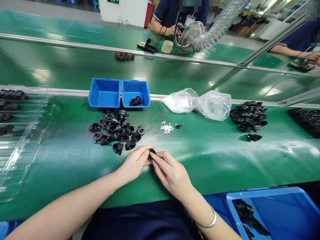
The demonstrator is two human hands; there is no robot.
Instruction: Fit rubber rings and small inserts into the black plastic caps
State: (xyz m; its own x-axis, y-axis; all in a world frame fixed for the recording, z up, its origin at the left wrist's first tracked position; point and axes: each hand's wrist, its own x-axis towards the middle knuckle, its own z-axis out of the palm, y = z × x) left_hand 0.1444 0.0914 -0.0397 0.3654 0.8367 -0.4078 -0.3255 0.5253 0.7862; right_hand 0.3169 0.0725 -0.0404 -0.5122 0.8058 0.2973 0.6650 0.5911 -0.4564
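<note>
Between my hands, above the green tabletop, is a round black plastic part point(151, 153) with its open rim facing up. My left hand point(135, 164) is closed around its left side. The fingertips of my right hand point(172, 173) press at its rim from the right; whether they pinch something small there is hidden. Just beyond my left hand lies a loose pile of similar black plastic parts point(117, 128), some cup-shaped, some with a side spout. Past my right hand are small white pieces point(166, 128) and a few tiny black pieces point(178, 126).
Two blue bins point(105, 96) stand at the back, the right one holding black rings point(135, 101). Clear plastic bags point(212, 105) lie beside them. More black parts point(248, 115) are heaped right. A clear tray point(27, 133) is left, a blue crate point(287, 213) lower right. A co-worker point(170, 20) sits opposite.
</note>
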